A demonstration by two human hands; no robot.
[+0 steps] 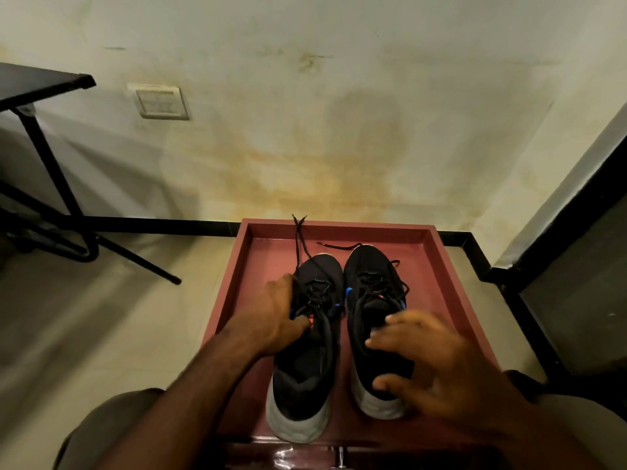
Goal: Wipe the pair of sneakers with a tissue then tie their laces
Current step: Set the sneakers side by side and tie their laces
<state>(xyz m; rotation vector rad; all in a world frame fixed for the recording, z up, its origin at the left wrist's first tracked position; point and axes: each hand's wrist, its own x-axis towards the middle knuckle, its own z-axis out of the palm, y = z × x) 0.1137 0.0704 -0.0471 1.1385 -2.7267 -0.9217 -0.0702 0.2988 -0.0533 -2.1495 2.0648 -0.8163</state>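
Both sneakers lie side by side in the red tray, toes toward the wall, the left hand with fingers closed on the left sneaker at its laces, the right hand spread wide, empty, over the right sneaker.

The left hand is extended forward on a bare forearm, its fingers curled in a grip. The right hand is held raised and blurred, palm down, its fingers spread and pointed leftward, nothing clasped.
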